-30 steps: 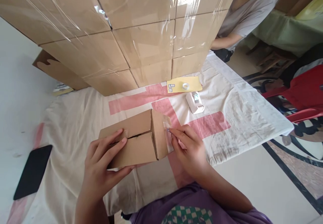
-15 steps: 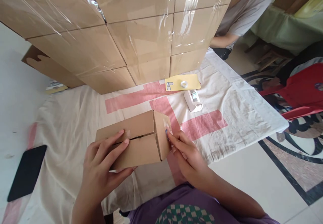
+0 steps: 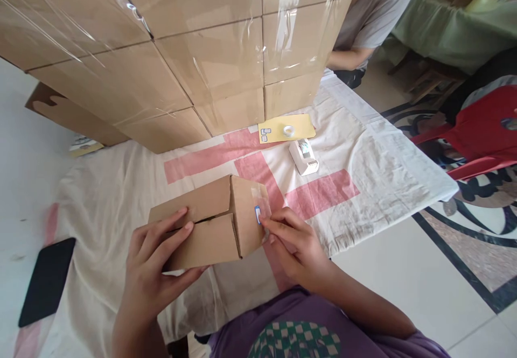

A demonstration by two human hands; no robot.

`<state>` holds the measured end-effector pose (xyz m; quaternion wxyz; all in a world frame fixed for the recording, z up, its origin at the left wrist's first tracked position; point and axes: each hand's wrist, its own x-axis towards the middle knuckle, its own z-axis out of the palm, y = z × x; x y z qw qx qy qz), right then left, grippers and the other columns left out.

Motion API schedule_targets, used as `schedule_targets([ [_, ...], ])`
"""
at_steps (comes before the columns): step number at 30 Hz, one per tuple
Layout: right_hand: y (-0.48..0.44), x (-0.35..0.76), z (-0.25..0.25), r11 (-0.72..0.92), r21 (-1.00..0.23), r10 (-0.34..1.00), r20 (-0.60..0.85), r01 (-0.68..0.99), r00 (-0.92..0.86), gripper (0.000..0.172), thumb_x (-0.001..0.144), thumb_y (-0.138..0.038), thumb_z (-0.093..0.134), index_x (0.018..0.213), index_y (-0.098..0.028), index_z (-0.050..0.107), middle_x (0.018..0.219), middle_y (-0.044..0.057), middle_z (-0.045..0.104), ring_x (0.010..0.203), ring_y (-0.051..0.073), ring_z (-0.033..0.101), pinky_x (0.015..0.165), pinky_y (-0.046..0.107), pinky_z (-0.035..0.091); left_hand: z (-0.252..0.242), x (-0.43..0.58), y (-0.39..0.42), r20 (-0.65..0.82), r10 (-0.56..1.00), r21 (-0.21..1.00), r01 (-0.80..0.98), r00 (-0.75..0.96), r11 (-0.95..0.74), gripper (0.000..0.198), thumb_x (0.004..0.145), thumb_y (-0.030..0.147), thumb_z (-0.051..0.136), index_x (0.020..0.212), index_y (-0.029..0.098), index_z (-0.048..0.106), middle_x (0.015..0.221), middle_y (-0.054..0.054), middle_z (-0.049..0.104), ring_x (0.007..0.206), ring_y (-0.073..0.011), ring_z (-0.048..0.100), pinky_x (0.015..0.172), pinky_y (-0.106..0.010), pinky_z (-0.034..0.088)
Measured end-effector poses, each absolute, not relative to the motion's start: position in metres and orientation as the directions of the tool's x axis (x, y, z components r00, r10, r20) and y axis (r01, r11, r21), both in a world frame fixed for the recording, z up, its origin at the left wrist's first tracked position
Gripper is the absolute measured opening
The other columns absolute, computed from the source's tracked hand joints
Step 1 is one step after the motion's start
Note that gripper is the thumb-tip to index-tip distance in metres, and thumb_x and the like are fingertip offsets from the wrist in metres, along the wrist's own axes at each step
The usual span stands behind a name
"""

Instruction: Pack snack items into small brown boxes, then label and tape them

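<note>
One cardboard box — between both hands

Close to the near edge of the tabletop is a brown cardboard box, flaps folded down, a blue-edged label on its right end.

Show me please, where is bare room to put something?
Bare cloth shows right of the small white box, reaching the cloth's right edge, and between the black device and the left grip. Crowded: the carton, with the right grip at its end, and the foot of the stacked boxes, by the yellow card.
</note>
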<state>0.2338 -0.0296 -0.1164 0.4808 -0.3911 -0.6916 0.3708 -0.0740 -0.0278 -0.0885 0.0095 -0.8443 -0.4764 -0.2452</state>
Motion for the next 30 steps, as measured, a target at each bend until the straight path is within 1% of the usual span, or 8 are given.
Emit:
schedule_targets([
  [4, -0.018, 0.232, -0.116, 0.374, -0.906, 0.925, 0.349, 0.195, -0.153, 0.042, 0.100, -0.015, 0.060, 0.135, -0.035, 0.068, 0.109, 0.006, 0.066, 0.100, 0.021, 0.067, 0.086, 0.037, 0.061, -0.090, -0.080, -0.031, 0.401, 0.824, 0.244, 0.821, 0.399, -0.517, 0.076, 0.088, 0.028, 0.077, 0.153, 0.039, 0.041, 0.156, -0.010, 0.053, 0.127, -0.0378, 0.061, 0.097, -0.056, 0.051],
  [10, -0.006, 0.223, -0.114, 0.427, -0.895, 0.896, 0.401, 0.126, -0.190, 0.033, 0.098, -0.014, 0.063, 0.126, -0.030, 0.071, 0.106, 0.006, 0.065, 0.097, 0.019, 0.067, 0.084, 0.034, 0.059, -0.093, -0.089, -0.031, 0.412, 0.821, 0.266, 0.810, 0.396, -0.524, 0.080, 0.086, 0.028, 0.079, 0.155, 0.041, 0.039, 0.157, -0.011, 0.052, 0.129, -0.0401, 0.060, 0.098, -0.059, 0.050],
  [13, -0.001, 0.219, -0.111, 0.377, -0.921, 0.912, 0.350, 0.101, -0.214, 0.030, 0.095, -0.014, 0.066, 0.122, -0.028, 0.068, 0.104, 0.005, 0.065, 0.096, 0.018, 0.066, 0.082, 0.032, 0.057, -0.095, -0.094, -0.030, 0.418, 0.816, 0.263, 0.806, 0.400, -0.530, 0.080, 0.087, 0.029, 0.078, 0.155, 0.041, 0.039, 0.159, -0.010, 0.050, 0.131, -0.0395, 0.060, 0.099, -0.058, 0.050],
  [16, 0.007, 0.218, -0.107, 0.311, -0.948, 0.925, 0.287, 0.063, -0.248, 0.027, 0.091, -0.013, 0.069, 0.115, -0.026, 0.067, 0.101, 0.003, 0.062, 0.094, 0.017, 0.063, 0.073, 0.028, 0.053, -0.096, -0.098, -0.030, 0.417, 0.822, 0.272, 0.810, 0.388, -0.520, 0.076, 0.089, 0.030, 0.077, 0.154, 0.039, 0.039, 0.161, -0.010, 0.049, 0.133, -0.0394, 0.058, 0.101, -0.058, 0.049],
  [20, 0.020, 0.218, -0.099, 0.255, -0.967, 0.921, 0.237, 0.018, -0.308, 0.021, 0.088, -0.011, 0.069, 0.104, -0.023, 0.065, 0.095, 0.001, 0.058, 0.082, 0.014, 0.058, 0.064, 0.025, 0.045, -0.098, -0.099, -0.028, 0.450, 0.803, 0.276, 0.794, 0.391, -0.541, 0.076, 0.087, 0.032, 0.078, 0.154, 0.037, 0.042, 0.160, -0.012, 0.051, 0.131, -0.0400, 0.059, 0.100, -0.057, 0.048],
  [24, 0.028, 0.218, -0.093, 0.181, -0.983, 0.908, 0.163, 0.010, -0.387, 0.013, 0.088, -0.016, 0.070, 0.098, -0.021, 0.064, 0.093, 0.000, 0.058, 0.080, 0.013, 0.055, 0.067, 0.026, 0.044, -0.103, -0.100, -0.025, 0.543, 0.756, 0.297, 0.759, 0.364, -0.579, 0.074, 0.083, 0.037, 0.079, 0.151, 0.032, 0.051, 0.152, -0.018, 0.058, 0.126, -0.0410, 0.062, 0.099, -0.056, 0.047],
  [27, 0.029, 0.216, -0.090, 0.164, -0.986, 0.899, 0.159, -0.022, -0.407, 0.010, 0.088, -0.015, 0.069, 0.094, -0.020, 0.063, 0.093, 0.001, 0.058, 0.080, 0.013, 0.055, 0.069, 0.027, 0.044, -0.106, -0.102, -0.025, 0.545, 0.758, 0.303, 0.758, 0.359, -0.578, 0.076, 0.081, 0.037, 0.080, 0.151, 0.032, 0.051, 0.151, -0.019, 0.059, 0.125, -0.0408, 0.063, 0.100, -0.054, 0.046],
  [30, 0.030, 0.213, -0.088, 0.144, -0.989, 0.912, 0.143, -0.027, -0.384, 0.012, 0.091, -0.017, 0.068, 0.100, -0.021, 0.063, 0.091, 0.000, 0.056, 0.077, 0.012, 0.053, 0.065, 0.026, 0.042, -0.107, -0.104, -0.025, 0.543, 0.766, 0.317, 0.761, 0.344, -0.566, 0.077, 0.080, 0.037, 0.081, 0.150, 0.033, 0.051, 0.152, -0.018, 0.058, 0.125, -0.0407, 0.063, 0.101, -0.054, 0.046],
])
